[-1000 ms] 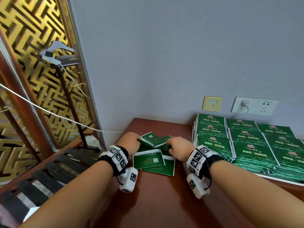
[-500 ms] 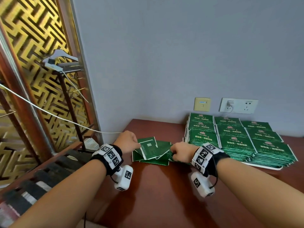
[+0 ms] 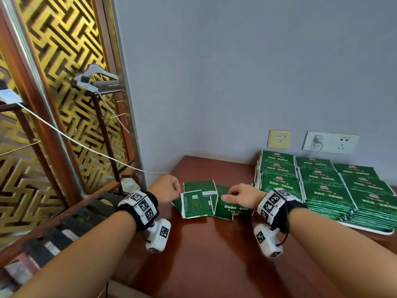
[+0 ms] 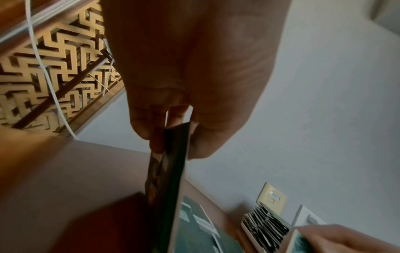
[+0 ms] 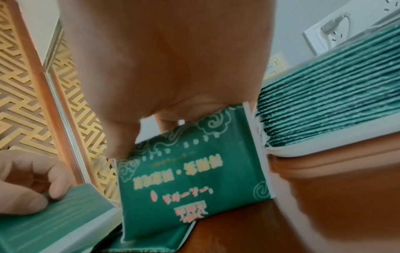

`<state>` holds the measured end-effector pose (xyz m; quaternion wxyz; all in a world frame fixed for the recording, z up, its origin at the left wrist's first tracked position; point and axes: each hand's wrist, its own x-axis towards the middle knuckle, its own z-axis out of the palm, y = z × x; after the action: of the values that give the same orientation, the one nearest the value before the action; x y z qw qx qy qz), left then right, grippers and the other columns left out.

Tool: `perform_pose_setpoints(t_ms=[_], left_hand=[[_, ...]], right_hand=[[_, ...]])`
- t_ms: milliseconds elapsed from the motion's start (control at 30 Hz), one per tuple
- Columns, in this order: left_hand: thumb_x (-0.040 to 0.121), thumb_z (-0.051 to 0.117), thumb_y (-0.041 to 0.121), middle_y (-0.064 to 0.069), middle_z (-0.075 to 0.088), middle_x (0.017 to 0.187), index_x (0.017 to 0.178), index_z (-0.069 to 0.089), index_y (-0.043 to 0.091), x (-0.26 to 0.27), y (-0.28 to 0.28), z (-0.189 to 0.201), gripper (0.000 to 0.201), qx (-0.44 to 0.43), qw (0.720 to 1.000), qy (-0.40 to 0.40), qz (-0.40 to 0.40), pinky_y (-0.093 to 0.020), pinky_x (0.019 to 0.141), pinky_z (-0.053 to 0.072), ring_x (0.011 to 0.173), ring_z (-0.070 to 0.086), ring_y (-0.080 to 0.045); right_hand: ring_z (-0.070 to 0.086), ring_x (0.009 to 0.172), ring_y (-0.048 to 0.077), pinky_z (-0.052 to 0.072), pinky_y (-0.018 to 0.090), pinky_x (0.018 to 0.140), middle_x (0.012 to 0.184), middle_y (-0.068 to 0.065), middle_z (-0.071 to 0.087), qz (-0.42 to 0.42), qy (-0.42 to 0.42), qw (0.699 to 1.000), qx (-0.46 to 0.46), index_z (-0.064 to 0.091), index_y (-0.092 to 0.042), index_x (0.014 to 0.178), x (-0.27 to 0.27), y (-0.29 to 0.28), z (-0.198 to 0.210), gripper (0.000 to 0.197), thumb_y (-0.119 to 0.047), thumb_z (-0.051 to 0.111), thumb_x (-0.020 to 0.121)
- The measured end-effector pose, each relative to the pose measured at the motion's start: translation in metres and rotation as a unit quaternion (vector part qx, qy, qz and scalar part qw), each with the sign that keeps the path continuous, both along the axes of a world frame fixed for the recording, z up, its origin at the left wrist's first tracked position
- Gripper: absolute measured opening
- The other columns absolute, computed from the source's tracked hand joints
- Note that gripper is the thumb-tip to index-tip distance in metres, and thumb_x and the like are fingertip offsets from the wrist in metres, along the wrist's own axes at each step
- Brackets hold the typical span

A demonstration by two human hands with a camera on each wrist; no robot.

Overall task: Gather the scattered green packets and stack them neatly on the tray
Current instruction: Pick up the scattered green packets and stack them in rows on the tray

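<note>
Both hands' fingertips are hidden behind the loose green packets (image 3: 204, 201) on the tabletop (image 3: 214, 254). The left hand (image 3: 165, 190) pinches a packet (image 4: 171, 162) at the heap's left edge, and the right hand (image 3: 242, 195) pinches a printed packet (image 5: 190, 171) on its right, beside the stacked tray (image 3: 369, 230).

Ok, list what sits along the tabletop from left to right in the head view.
Left hand → loose green packets → right hand → stacked packets on the white tray.

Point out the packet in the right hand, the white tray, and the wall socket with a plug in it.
packet in the right hand (image 5: 190, 172), right wrist view, printed front face.
white tray (image 3: 365, 228), head view, near rim.
wall socket (image 3: 330, 143), head view, faceplate centre.
</note>
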<state>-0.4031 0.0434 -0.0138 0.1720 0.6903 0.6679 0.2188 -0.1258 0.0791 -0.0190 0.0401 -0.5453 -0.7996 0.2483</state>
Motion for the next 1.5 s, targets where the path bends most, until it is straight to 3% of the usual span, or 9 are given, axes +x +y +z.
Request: perform_pose_setpoints(t_ms=[100, 200, 333, 433, 667, 867, 1167, 1367, 1500], left_hand=[[0.076, 0.064, -0.003, 0.006, 0.061, 0.072, 0.081, 0.07, 0.01, -0.005, 0.001, -0.004, 0.015, -0.009, 1.0, 0.005, 0.006, -0.011, 0.056, 0.041, 0.069, 0.058, -0.01], [0.074, 0.065, -0.005, -0.004, 0.065, 0.091, 0.088, 0.068, 0.014, -0.006, 0.006, -0.009, 0.023, -0.013, 1.0, 0.01, 0.016, -0.022, 0.067, 0.048, 0.081, 0.06, -0.017], [0.071, 0.06, -0.008, -0.003, 0.049, 0.109, 0.091, 0.06, 0.024, -0.003, 0.015, -0.015, 0.037, 0.014, 1.0, 0.007, 0.016, -0.024, 0.079, 0.045, 0.095, 0.054, -0.019], [0.069, 0.057, -0.008, -0.006, 0.059, 0.107, 0.086, 0.059, 0.028, -0.001, 0.024, -0.019, 0.04, 0.006, 1.0, 0.004, 0.002, -0.032, 0.08, 0.054, 0.093, 0.061, -0.021], [0.075, 0.054, -0.008, -0.004, 0.061, 0.109, 0.105, 0.067, 0.018, 0.011, 0.033, -0.023, 0.042, -0.002, 1.0, 0.015, 0.007, -0.024, 0.08, 0.046, 0.098, 0.059, -0.02], [0.076, 0.051, -0.012, -0.002, 0.062, 0.119, 0.104, 0.067, 0.024, 0.015, 0.036, -0.023, 0.048, -0.001, 1.0, -0.002, 0.001, -0.03, 0.093, 0.05, 0.109, 0.059, -0.021], [0.08, 0.054, -0.014, 0.0, 0.062, 0.115, 0.132, 0.051, 0.028, 0.01, 0.025, -0.02, 0.066, -0.019, 0.997, -0.069, -0.013, -0.026, 0.075, 0.057, 0.105, 0.062, -0.018], [0.08, 0.058, -0.007, 0.001, 0.068, 0.107, 0.107, 0.063, 0.026, 0.013, 0.015, -0.016, 0.043, -0.024, 0.999, -0.039, -0.029, -0.034, 0.084, 0.057, 0.097, 0.066, -0.017], [0.079, 0.059, -0.005, 0.007, 0.069, 0.092, 0.091, 0.065, 0.029, 0.02, 0.011, -0.013, 0.037, -0.028, 0.998, -0.015, -0.049, -0.023, 0.076, 0.053, 0.086, 0.066, -0.01]], right_hand=[[0.061, 0.097, 0.012, 0.044, 0.031, 0.091, 0.109, -0.006, 0.067, -0.008, 0.028, 0.999, -0.031, 0.067, -0.018, 0.113, -0.004, 0.005, 0.0, 0.067, -0.075, 0.044, 0.084], [0.067, 0.094, 0.015, 0.049, 0.031, 0.086, 0.103, -0.004, 0.071, -0.006, 0.042, 0.996, -0.078, 0.067, -0.022, 0.103, -0.003, 0.008, 0.001, 0.054, -0.07, 0.049, 0.085], [0.064, 0.089, 0.013, 0.05, 0.025, 0.075, 0.108, -0.001, 0.068, 0.029, -0.02, 0.994, -0.102, 0.064, -0.022, 0.115, -0.003, 0.003, 0.01, 0.037, -0.049, 0.06, 0.091], [0.06, 0.077, 0.009, 0.049, 0.021, 0.063, 0.119, -0.001, 0.06, 0.046, -0.034, 0.989, -0.133, 0.061, -0.02, 0.124, -0.003, 0.002, 0.014, 0.033, -0.03, 0.063, 0.093], [0.065, 0.088, 0.015, 0.059, 0.034, 0.077, 0.121, -0.005, 0.059, 0.056, -0.022, 0.989, -0.137, 0.061, -0.026, 0.119, 0.001, 0.007, 0.016, 0.03, -0.027, 0.066, 0.09], [0.058, 0.11, 0.019, 0.043, 0.03, 0.095, 0.122, -0.002, 0.06, 0.031, -0.066, 0.997, -0.003, 0.057, -0.022, 0.126, 0.001, 0.017, 0.012, 0.04, -0.024, 0.067, 0.088], [0.053, 0.121, 0.024, 0.045, 0.032, 0.099, 0.136, 0.005, 0.052, 0.055, -0.132, 0.988, 0.05, 0.044, -0.021, 0.142, -0.009, 0.026, -0.016, 0.065, -0.017, 0.07, 0.083], [0.052, 0.114, 0.025, 0.047, 0.036, 0.098, 0.127, 0.006, 0.049, 0.053, -0.143, 0.986, 0.061, 0.049, -0.021, 0.137, -0.005, 0.022, -0.016, 0.063, -0.02, 0.074, 0.079], [0.056, 0.101, 0.02, 0.047, 0.027, 0.085, 0.115, 0.004, 0.059, 0.048, -0.107, 0.99, 0.08, 0.062, -0.017, 0.118, 0.002, 0.017, -0.01, 0.043, -0.016, 0.075, 0.078]])
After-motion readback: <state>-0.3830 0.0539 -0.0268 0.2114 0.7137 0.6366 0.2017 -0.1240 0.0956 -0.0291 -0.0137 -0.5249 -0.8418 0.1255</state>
